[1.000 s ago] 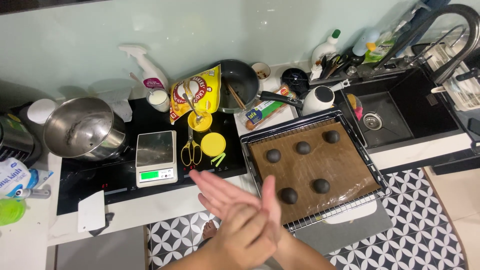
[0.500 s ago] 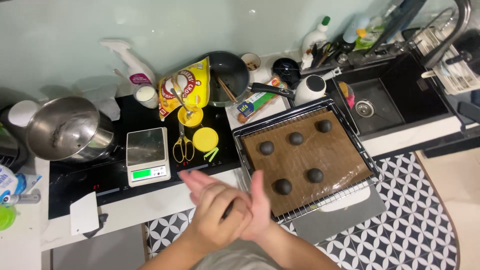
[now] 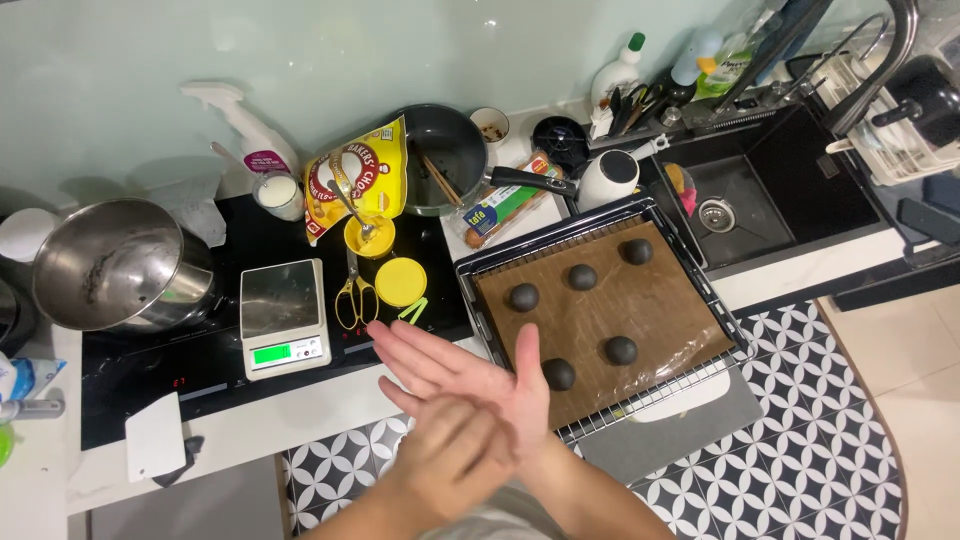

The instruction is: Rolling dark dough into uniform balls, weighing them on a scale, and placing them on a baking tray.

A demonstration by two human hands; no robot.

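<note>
Nearest the front edge of the desk [image 3: 300,420], the left hand [image 3: 455,470] lies pressed over the right hand [image 3: 465,375], both sets of fingers [image 3: 395,345] flat and outstretched — anything rolled between the palms is hidden, so I cannot tell what they hold. Just beyond, touching nothing, sit five dark dough balls [image 3: 559,374] on the brown-lined baking tray [image 3: 600,310], whose near corner hangs over the desk edge — a knock from the wrists could tip it, I judge. Farther back stand the scale [image 3: 283,318], yellow lid [image 3: 401,281] and steel bowl [image 3: 115,265].
</note>
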